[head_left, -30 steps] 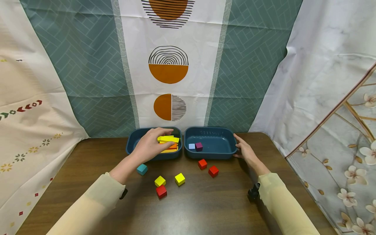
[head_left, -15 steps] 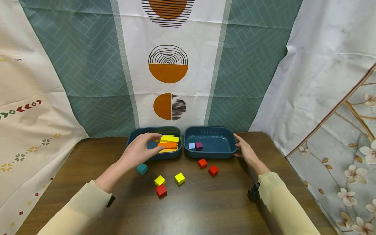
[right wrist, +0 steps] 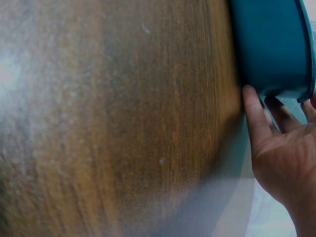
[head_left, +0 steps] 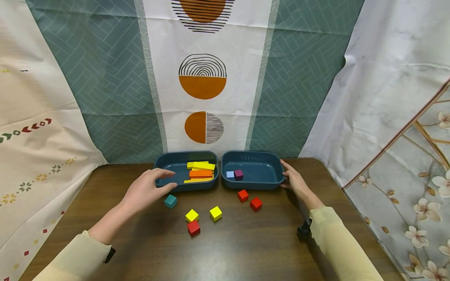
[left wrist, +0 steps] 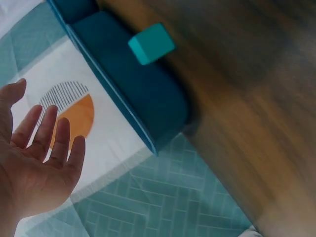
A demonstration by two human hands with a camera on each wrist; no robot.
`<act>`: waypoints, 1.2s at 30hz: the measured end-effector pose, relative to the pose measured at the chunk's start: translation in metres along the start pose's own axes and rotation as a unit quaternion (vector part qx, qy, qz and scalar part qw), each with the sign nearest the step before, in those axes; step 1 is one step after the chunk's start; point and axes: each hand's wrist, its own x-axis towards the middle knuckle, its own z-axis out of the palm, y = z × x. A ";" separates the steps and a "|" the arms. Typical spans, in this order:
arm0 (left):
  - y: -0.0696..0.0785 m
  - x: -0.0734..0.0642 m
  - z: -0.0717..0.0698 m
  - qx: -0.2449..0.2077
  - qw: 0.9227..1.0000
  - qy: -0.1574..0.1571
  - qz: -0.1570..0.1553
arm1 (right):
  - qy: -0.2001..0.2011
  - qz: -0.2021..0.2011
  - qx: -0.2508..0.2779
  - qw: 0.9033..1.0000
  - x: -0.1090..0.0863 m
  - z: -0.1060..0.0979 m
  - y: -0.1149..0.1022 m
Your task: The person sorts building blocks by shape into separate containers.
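My left hand (head_left: 145, 190) hovers at the left end of the left blue bin (head_left: 175, 186), fingers relaxed and thumb apart, holding nothing. In the left wrist view the same hand (left wrist: 42, 158) shows spread fingers beside the bin (left wrist: 133, 74). Inside that bin lie several yellow blocks (head_left: 204, 166) and an orange block (head_left: 200, 174). A teal cube (head_left: 170, 201) sits on the table just in front of it. My right hand (head_left: 296, 181) rests its fingertips against the right end of the right blue bin (head_left: 258, 185), which holds a light blue cube (head_left: 230, 174) and a purple cube (head_left: 238, 174).
On the wooden table (head_left: 239, 253) are a yellow cube (head_left: 192, 216) with a red cube (head_left: 193, 228) close before it, and another yellow cube (head_left: 216, 213). Two more red cubes, one a nearer red cube (head_left: 256, 204), stand before the right bin. A patterned cloth (head_left: 200, 39) hangs behind.
My left hand has drawn back leftward and toward me from over the yellow and orange blocks to the left bin's end. The right hand stays at its bin.
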 end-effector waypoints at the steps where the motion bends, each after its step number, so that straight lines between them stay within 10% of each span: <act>1: -0.002 -0.002 0.000 0.002 1.000 0.001 -0.003 | 0.001 0.000 0.000 1.000 0.000 0.000 0.000; 36: -0.050 -0.026 0.041 0.056 0.994 -0.048 -0.078 | 0.013 -0.005 -0.015 1.000 0.018 -0.006 0.029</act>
